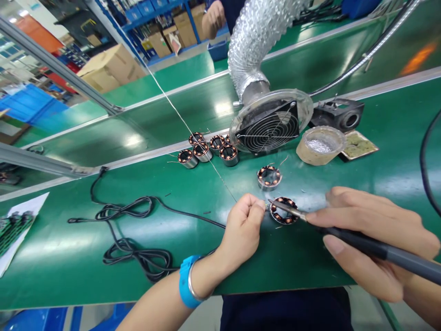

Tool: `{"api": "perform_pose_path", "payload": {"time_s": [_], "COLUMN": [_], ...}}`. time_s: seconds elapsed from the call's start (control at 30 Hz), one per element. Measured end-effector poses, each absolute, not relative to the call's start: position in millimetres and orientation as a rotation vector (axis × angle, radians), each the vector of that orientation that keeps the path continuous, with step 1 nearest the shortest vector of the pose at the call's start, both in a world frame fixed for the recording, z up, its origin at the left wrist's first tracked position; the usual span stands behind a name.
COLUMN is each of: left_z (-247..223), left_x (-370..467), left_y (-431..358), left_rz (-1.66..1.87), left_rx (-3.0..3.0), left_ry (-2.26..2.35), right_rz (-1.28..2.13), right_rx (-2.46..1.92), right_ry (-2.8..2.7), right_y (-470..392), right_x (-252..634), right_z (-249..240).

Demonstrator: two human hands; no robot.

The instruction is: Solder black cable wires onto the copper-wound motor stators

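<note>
My right hand (379,230) grips a soldering iron (409,263) like a pen, its tip pointing left across a motor stator (284,221) with copper windings. The tip rests near the stator's left edge, close to my left fingertips. Pinched in my left hand (244,223) is a thin solder wire (172,106) that comes down from the upper left. A blue strap circles my left wrist. Just behind the worked stator stands a second stator (269,184), its wire ends sticking up. Whether the tip touches the solder is too small to tell.
Several stators (203,152) stand at the bench's back edge. A fume extractor (270,128) hangs behind, beside a round tub (319,146) and a sponge tray (358,145). Black cables (138,255) lie coiled at left. Across the bench is another person's hand (214,18).
</note>
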State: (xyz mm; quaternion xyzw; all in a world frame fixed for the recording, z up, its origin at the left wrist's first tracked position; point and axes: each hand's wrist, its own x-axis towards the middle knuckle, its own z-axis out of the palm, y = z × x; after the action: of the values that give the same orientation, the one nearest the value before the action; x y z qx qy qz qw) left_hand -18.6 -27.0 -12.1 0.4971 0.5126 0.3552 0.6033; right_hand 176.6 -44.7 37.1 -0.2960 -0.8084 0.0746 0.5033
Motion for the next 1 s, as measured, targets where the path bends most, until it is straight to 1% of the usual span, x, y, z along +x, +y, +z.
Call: {"api": "perform_pose_path", "payload": {"time_s": [0.23, 0.4, 0.6, 0.73, 1.0], "left_z": [-10.1, -10.7, -9.5, -10.3, -6.0], "left_x": [-17.6, -18.2, -24.8, -30.8, -38.4], "left_y": [-27.3, -26.7, -25.3, -26.0, -26.5], "left_rz": [0.817, 0.818, 0.733, 0.7, 0.617], "left_rx": [1.133, 1.146, 1.164, 1.265, 1.473], "left_ry": [1.188, 1.182, 1.091, 1.025, 0.936], "right_rz": [0.194, 0.022, -0.054, 0.015, 0.064], "right_rx": [-0.654, -0.667, -0.765, -0.787, -0.76], "right_ry": [-1.945, -1.913, -1.906, -2.008, -2.0], "right_y": [-39.6, -33.1, -22.9, -21.3, -22.8], "right_x": [176.8, 176.7, 172.0, 157.3, 147.7], "right_z": [37.5, 33.2, 17.5, 13.6, 9.5]}}
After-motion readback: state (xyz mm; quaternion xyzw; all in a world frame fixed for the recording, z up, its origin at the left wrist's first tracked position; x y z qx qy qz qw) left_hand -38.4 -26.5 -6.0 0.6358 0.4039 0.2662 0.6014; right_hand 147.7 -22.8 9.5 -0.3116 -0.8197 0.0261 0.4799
